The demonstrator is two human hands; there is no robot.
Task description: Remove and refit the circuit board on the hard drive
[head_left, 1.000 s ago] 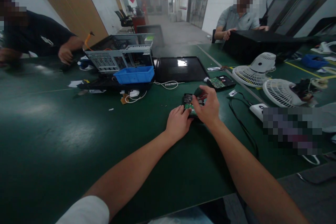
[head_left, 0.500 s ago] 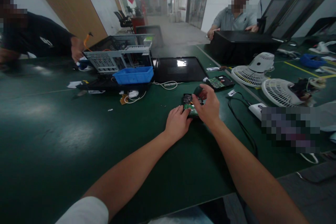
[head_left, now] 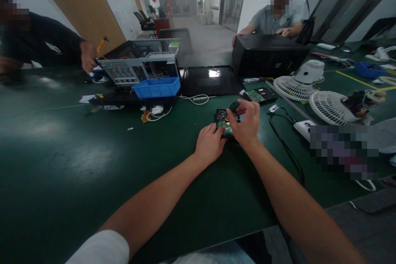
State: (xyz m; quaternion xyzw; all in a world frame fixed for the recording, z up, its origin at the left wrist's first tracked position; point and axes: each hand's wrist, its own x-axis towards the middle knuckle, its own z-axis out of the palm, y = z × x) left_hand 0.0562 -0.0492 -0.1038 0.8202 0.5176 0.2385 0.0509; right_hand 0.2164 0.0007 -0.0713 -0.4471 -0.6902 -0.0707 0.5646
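A small black hard drive [head_left: 221, 115] with a green circuit board lies on the green table in front of me. My left hand [head_left: 209, 142] grips its near left side, thumb on the board and fingers along the edge. Over the drive's right part is my right hand [head_left: 247, 121], thumb and fingers closed round the dark rounded handle of a screwdriver [head_left: 234, 106]. The tool points down at the drive; its tip is hidden by my hand. A second drive [head_left: 260, 95] with a green board lies just beyond my right hand.
An open computer case [head_left: 139, 66] stands behind a blue tray [head_left: 157, 87]. A black panel [head_left: 212, 80] lies beside it. White fan parts [head_left: 295, 87] and a black cable [head_left: 283, 144] are on the right. Two people sit across; one holds a black computer case [head_left: 269, 55].
The person across on the right has shifted and turned the black case leftward. My hands stay almost in place on the drive, the right one barely moved with the screwdriver.
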